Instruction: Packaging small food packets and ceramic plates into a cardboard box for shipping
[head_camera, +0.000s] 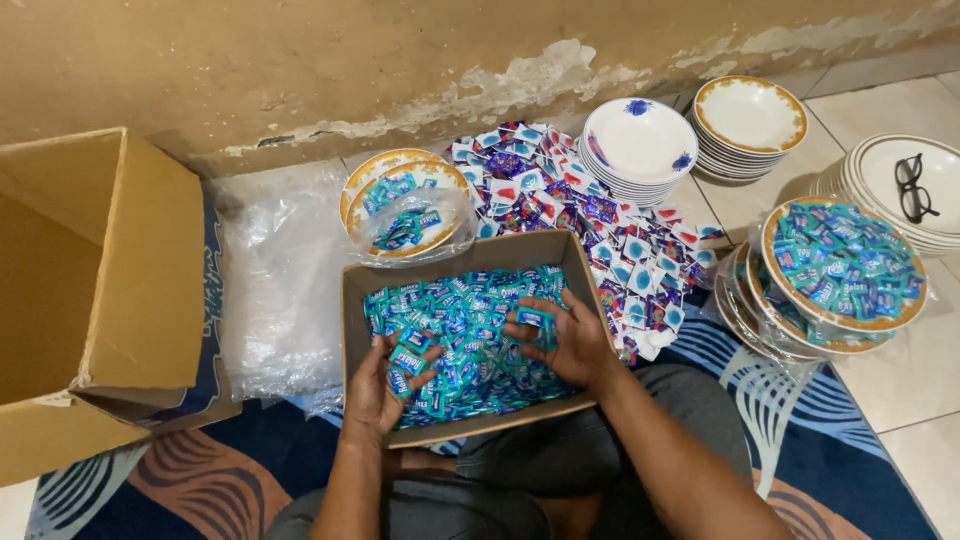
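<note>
A shallow cardboard tray (352, 300) rests on my lap, filled with many small blue-and-teal wrapped candies (470, 335). My left hand (385, 385) lies in the tray at its near-left part, fingers curled around several candy packets. Over the tray's right half, my right hand (560, 335) pinches one candy between its fingertips. Both forearms reach in from the bottom of the view.
A large open cardboard box (100, 290) stands at the left beside clear plastic sheeting (280, 290). Behind the tray lie a plastic-wrapped plate of candies (405, 205) and a heap of mixed sachets (590, 220). Plate stacks (750, 120), a candy-filled plate (845, 265) and black glasses (915, 185) sit right.
</note>
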